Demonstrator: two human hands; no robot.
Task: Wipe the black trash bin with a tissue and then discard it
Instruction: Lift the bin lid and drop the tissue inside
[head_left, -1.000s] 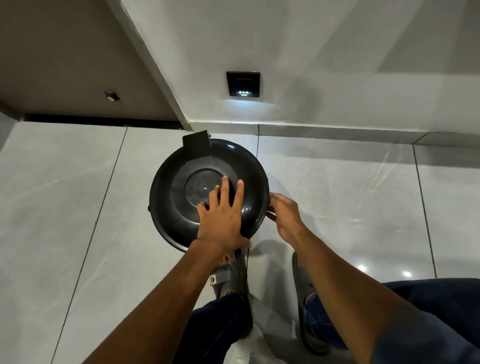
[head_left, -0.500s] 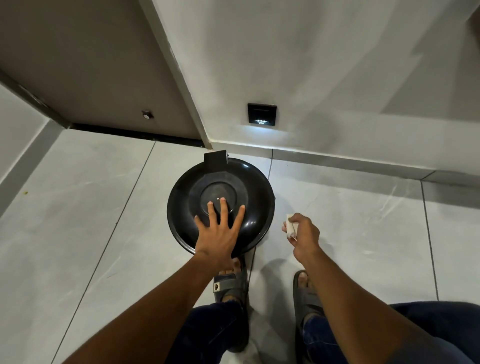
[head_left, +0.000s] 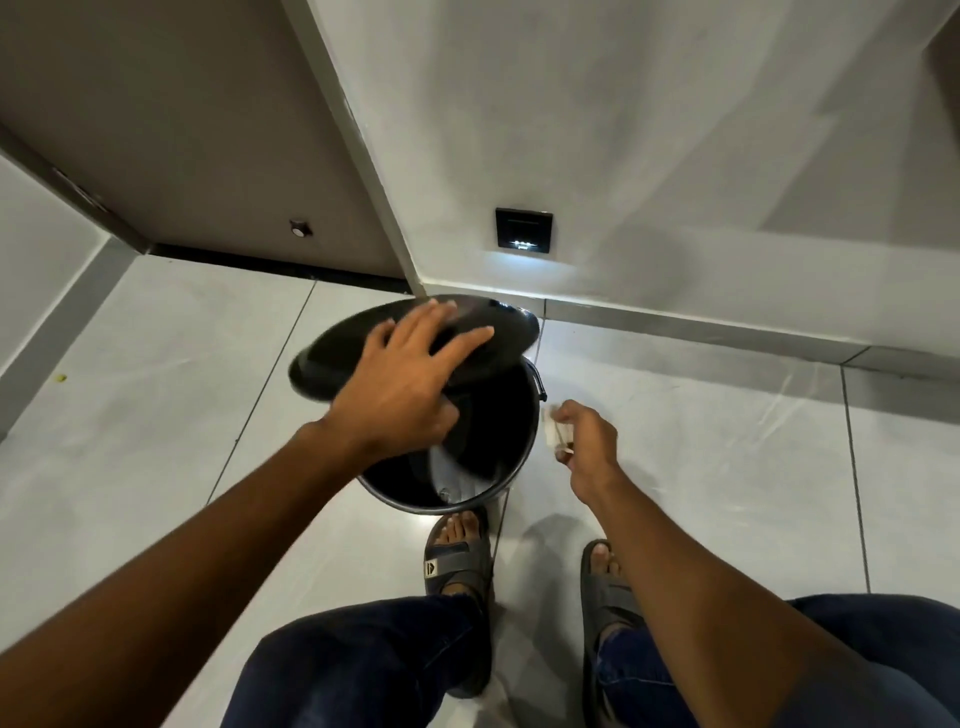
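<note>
The round black trash bin (head_left: 511, 470) stands on the tiled floor near the wall corner, its mouth uncovered. My left hand (head_left: 402, 382) grips the black lid (head_left: 498, 332), which is lifted and tilted up toward the wall. The thumb is under the lid's near edge and the fingers spread over its top. My right hand (head_left: 589, 441) hovers just right of the bin's rim, pinched shut on a small crumpled white tissue (head_left: 551, 431). The inside of the bin is dark, with a pale shape at the bottom.
My two sandalled feet (head_left: 457, 561) stand just in front of the bin. The white wall with a lit black wall plate (head_left: 523, 230) is behind it, and a brown door (head_left: 182, 130) with a floor stop is at the back left.
My left hand went from resting flat on the closed lid to lifting it open. My right hand with the tissue stays beside the bin's right rim. The camera has moved closer and lower.
</note>
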